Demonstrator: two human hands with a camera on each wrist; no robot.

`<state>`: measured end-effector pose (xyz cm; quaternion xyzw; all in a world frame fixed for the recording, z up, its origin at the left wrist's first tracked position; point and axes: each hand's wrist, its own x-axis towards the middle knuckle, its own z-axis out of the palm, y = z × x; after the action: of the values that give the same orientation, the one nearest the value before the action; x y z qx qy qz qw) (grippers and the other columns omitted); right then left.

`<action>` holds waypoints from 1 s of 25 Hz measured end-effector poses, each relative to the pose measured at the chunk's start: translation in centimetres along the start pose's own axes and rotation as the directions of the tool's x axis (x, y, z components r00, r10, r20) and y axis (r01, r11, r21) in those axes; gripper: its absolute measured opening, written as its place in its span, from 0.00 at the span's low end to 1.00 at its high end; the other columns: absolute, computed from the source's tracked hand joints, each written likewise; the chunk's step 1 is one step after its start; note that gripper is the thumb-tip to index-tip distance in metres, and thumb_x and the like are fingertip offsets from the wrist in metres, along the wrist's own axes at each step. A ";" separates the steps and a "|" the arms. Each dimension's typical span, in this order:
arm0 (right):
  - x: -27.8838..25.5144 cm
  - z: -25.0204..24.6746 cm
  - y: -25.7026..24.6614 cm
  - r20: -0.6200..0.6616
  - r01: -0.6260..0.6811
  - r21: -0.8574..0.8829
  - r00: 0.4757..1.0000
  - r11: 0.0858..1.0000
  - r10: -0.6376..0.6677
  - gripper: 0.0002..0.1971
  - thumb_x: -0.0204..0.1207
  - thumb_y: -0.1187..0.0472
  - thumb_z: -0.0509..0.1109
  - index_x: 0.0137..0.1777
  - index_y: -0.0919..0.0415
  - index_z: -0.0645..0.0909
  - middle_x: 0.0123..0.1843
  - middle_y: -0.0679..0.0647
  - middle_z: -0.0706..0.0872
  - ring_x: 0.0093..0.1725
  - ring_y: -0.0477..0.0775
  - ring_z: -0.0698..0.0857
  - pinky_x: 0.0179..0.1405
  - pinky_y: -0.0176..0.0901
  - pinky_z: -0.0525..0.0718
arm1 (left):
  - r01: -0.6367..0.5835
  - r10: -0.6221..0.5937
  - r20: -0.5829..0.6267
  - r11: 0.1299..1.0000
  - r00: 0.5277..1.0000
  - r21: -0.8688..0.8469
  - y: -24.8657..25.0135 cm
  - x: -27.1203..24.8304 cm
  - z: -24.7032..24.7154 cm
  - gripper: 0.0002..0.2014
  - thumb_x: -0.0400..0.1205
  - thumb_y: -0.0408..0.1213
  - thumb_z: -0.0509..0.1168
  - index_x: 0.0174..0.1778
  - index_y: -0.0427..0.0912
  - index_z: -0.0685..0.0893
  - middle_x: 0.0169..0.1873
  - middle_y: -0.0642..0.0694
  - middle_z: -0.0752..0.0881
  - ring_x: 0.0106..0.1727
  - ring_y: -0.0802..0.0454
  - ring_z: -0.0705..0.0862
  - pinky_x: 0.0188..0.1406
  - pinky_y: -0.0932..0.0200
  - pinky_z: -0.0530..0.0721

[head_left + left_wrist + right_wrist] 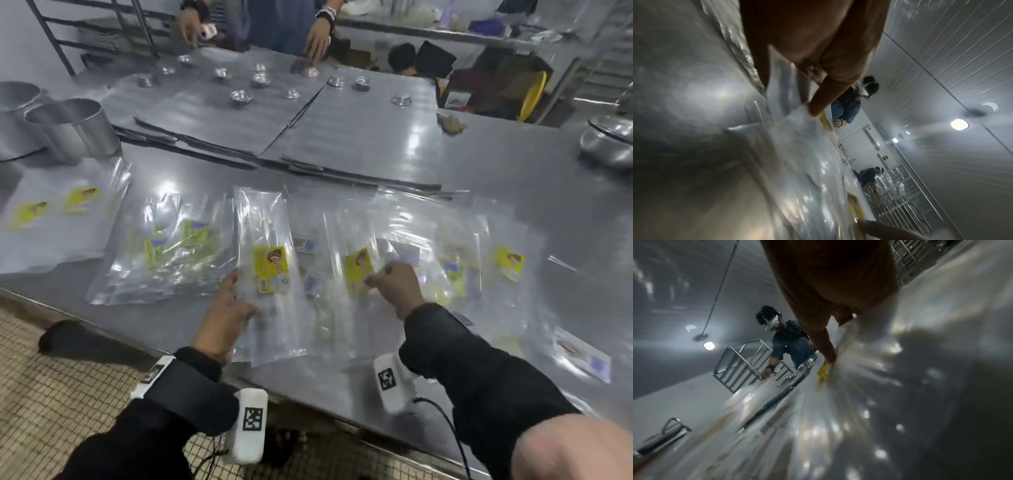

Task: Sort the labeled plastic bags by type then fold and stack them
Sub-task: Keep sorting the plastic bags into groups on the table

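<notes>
Clear plastic bags with printed labels lie spread over the steel table (pixel 513 178). My left hand (pixel 239 291) grips a narrow bag with a yellow label (pixel 270 269) by its left edge; in the left wrist view the thumb of this left hand (pixel 809 104) lies on top of that bag (pixel 797 133). My right hand (pixel 371 279) is curled and pinches another yellow-labelled bag (pixel 358 270); the right hand (pixel 828 358) reaches onto that yellow label (pixel 823 374). A stack of green-labelled bags (pixel 171 246) lies to the left, and a pile with yellow labels (pixel 58 205) at the far left.
Loose bags (pixel 479 267) cover the table to the right. Two metal cylinders (pixel 75 126) stand at the back left, a metal bowl (pixel 609 137) at the right. Flat metal sheets (pixel 342 137) with small metal cups lie behind, where another person's hand (pixel 317 42) works.
</notes>
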<state>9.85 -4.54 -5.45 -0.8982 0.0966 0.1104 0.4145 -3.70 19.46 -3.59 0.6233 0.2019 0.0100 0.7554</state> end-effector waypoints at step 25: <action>0.8 7.2 -21.5 0.196 0.427 0.121 0.875 0.896 -0.443 0.08 0.78 0.72 0.60 0.52 0.60 0.72 0.41 0.55 0.79 0.28 0.62 0.84 0.26 0.58 0.87 | -0.114 0.125 -0.278 0.992 0.952 0.055 5.8 5.3 -13.3 0.34 0.77 0.14 0.58 0.78 0.41 0.63 0.68 0.36 0.79 0.67 0.39 0.79 0.69 0.39 0.76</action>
<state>15.45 14.64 5.37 -0.8633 -0.1499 0.1089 0.4695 -1.69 34.60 -1.53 0.6409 0.2694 0.1401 0.7050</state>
